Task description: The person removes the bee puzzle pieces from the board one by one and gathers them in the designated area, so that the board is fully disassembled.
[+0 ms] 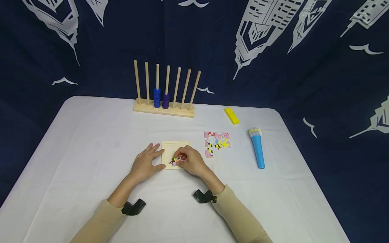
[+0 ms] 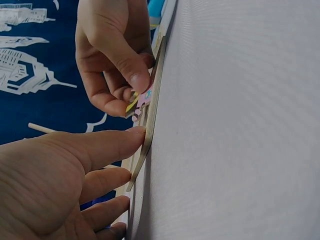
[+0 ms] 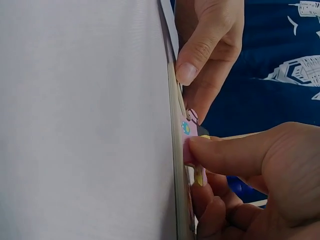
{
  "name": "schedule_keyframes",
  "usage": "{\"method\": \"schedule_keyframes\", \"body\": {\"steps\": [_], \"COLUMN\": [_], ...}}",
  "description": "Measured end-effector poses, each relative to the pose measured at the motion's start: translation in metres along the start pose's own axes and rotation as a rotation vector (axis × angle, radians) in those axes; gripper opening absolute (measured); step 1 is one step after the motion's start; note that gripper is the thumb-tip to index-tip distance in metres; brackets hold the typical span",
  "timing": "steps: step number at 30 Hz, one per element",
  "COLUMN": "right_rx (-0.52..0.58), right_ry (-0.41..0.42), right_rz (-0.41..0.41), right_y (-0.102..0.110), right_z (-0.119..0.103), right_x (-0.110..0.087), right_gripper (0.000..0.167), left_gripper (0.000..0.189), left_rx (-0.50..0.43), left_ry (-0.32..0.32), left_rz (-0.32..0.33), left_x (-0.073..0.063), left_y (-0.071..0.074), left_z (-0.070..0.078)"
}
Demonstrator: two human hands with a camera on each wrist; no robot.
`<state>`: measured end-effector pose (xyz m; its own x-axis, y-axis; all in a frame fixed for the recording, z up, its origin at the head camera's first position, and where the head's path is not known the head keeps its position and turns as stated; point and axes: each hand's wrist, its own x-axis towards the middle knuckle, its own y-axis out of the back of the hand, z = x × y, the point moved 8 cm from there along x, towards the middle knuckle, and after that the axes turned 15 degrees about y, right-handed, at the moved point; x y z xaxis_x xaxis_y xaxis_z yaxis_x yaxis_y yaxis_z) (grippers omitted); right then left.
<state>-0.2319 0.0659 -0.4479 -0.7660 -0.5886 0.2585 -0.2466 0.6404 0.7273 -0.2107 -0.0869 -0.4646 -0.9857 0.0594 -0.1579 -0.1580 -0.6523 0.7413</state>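
A shallow wooden puzzle tray point(image 1: 169, 147) lies on the table between the hands. My left hand point(image 1: 146, 162) rests at its left side, fingers spread, with thumb and fingertips at the frame's edge. My right hand point(image 1: 192, 162) pinches a pink, yellow and black jigsaw piece point(image 3: 188, 129) between thumb and fingers, tilted over the front part of the tray. More pink puzzle pattern shows beneath these fingers, partly hidden by them. To the right of the tray lies a group of loose jigsaw pieces point(image 1: 216, 140) in pink and yellow.
At the back stands a wooden peg rack point(image 1: 164, 112) with blue rings point(image 1: 157, 98) and purple rings point(image 1: 165, 101) on two pegs. A yellow block point(image 1: 232, 116) and a blue toy microphone point(image 1: 257, 150) lie at the right. A dark printed cloth point(image 1: 194, 40) hangs behind the table.
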Motion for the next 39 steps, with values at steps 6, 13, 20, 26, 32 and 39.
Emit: {"method": "schedule_keyframes", "body": {"steps": [6, 13, 20, 26, 32, 39], "right_rx": [0.044, 0.256, 0.228, 0.225, 0.165, 0.156], "right_ry": [0.009, -0.112, -0.229, -0.297, -0.379, -0.454], "right_rz": [0.019, 0.011, 0.121, 0.216, 0.206, 0.128], "right_y": [0.005, 0.018, 0.064, 0.104, 0.124, 0.119], "right_z": [-0.006, 0.002, 0.033, 0.066, 0.088, 0.103], "right_x": [0.001, -0.003, -0.026, -0.05, -0.068, -0.076], "right_gripper": [0.015, 0.009, 0.009, 0.013, 0.014, 0.015], "left_gripper": [0.06, 0.062, 0.063, 0.063, 0.062, 0.063], "left_rx": [0.003, 0.002, -0.004, -0.012, -0.026, -0.025], "left_ry": [-0.004, 0.003, 0.004, 0.008, 0.007, 0.009], "left_rz": [0.003, 0.003, 0.004, 0.007, 0.006, 0.002], "left_x": [0.001, 0.003, 0.002, 0.002, 0.001, 0.0], "left_y": [-0.001, -0.002, -0.002, -0.002, -0.001, -0.003], "left_z": [0.001, -0.001, 0.0, -0.001, -0.001, 0.0]}}
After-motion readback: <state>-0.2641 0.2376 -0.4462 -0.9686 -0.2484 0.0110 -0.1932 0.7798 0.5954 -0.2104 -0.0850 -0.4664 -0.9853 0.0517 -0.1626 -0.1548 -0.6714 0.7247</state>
